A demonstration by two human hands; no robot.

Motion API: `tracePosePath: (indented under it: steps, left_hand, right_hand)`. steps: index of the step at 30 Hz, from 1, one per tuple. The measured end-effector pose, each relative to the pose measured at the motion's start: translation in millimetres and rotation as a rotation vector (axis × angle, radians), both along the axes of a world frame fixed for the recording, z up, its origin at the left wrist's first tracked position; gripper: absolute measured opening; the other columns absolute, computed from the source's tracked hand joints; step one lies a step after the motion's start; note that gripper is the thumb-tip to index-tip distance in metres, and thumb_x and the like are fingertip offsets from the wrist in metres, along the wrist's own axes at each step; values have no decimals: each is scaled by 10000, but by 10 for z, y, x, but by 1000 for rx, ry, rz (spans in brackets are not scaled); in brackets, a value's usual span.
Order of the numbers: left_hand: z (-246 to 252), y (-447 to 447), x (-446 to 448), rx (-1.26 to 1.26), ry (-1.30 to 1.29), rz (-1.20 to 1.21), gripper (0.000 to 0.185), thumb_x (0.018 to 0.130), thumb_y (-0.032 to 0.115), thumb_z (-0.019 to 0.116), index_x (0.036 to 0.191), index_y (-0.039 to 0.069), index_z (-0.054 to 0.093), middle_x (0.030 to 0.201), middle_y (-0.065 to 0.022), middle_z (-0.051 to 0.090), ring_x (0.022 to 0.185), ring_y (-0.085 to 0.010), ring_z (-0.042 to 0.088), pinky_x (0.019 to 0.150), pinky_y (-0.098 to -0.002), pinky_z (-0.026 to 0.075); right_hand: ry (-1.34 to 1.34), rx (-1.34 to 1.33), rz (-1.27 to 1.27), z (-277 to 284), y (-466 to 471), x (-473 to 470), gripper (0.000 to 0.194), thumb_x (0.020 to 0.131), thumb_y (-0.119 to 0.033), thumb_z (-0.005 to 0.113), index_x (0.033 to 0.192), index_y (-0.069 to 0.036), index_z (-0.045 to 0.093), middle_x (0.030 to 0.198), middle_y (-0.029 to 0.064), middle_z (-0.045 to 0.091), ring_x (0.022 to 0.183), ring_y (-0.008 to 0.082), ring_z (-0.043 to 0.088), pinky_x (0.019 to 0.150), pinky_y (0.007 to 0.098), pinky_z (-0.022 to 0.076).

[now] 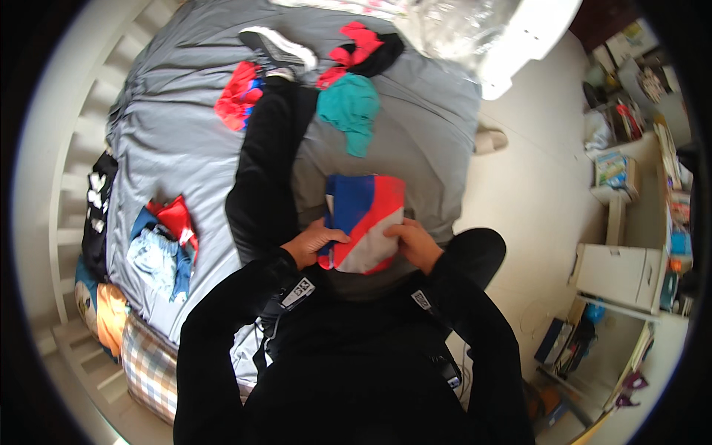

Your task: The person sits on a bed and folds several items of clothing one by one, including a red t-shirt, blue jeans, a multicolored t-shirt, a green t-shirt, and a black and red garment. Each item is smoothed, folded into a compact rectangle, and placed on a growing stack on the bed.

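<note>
Between my hands is a folded garment [367, 222] with blue, red and pale grey panels, above the grey bedsheet. My left hand [316, 242] grips its lower left side, thumb on top. My right hand [416, 242] pinches its right edge; the fingers beneath are hidden. Beyond it lies a crumpled teal garment [350, 105], with a red and black bundle [361, 53] farther up. A red and blue garment [239, 97] rests left of my outstretched leg. At the far left of the sheet is a pile with light blue denim [156, 253] and red cloth [177, 217].
A white slatted bed rail [72, 183] borders the left side, near a checked pillow [147, 361]. My shoe [281, 53] is on the bed. At right, a slipper [490, 140] lies on the floor before a cluttered shelf unit [617, 272]. Clear plastic wrapping [445, 28] is at the top.
</note>
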State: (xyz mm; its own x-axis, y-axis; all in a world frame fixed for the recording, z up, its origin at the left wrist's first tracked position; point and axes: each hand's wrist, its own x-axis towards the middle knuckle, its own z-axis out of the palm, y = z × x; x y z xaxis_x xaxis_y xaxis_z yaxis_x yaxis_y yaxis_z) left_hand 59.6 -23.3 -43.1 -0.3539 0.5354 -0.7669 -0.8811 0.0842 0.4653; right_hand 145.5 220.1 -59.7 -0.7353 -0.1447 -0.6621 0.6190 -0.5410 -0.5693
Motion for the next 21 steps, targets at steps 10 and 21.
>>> tracePosePath:
  steps: [10,21]
  left_hand:
    - [770,-249,39,223,23,35,663,758,-19,650,1389,35,456,1226,-133,607,1090,-223,616,978,-358,500]
    - [1598,-1271,-179,195,415,426,618,778,3,617,1377,1,464,1149,-163,638,959,-261,682,858,-374,571]
  right_hand:
    - [155,-171,8,566,-116,-51,531,879,-43,591,1393,-41,458,1279,121,613,1169,247,606,995,400,492]
    - [-7,39,185,311,370,364,444,954,-337,568,1311,-83,495,1166,152,667,817,262,689,631,316,521]
